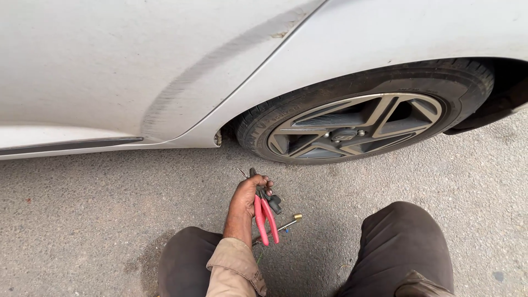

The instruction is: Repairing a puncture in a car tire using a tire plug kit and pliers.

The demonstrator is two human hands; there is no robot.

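— Pliers (pixel 266 219) with red handles: where are they held?
— They are gripped in the left hand (pixel 248 193), low over the asphalt ground (pixel 82 220), fingers (pixel 263 181) clenched around them together with a dark tool.
— And nearby?
— A brass-tipped rod (pixel 286 224) is seen just beside them; the car wheel (pixel 352 129) is beyond. The right hand is not shown.
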